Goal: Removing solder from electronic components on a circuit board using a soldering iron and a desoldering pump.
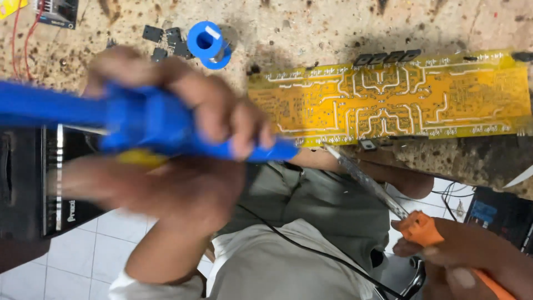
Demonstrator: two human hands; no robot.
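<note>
A light grey cloth garment [277, 261] and olive trousers [327, 200] were seen nearest the camera, with a thin black cable [311, 250] draped across the lap. The right hand [472, 261] was noted low at the right, closed around the orange handle of a soldering iron [427, 230], whose slim metal shaft ran up and left so that its tip met the near edge of a long yellow printed circuit board [388, 100]; the slant was judged to suit reaching a joint on that edge. The left hand [172, 150] was recorded, blurred, wrapped tightly around a blue plastic pump-shaped tool with a yellow part under it [150, 125], its nozzle pointed right and lying just beside the board's left near corner, close to the iron's tip; it was judged to be held ready at the same joint. The board lay track side up, along the edge of a speckled, stained stone worktop [311, 33], probably so that both tools could approach from the lap side. A black ribbed box [33, 183] was noted at the left. Farther off, a blue spool [206, 44], several small dark components [164, 41] and red wires [19, 39] were scattered on the worktop. A white tiled floor [105, 244] was visible below.
</note>
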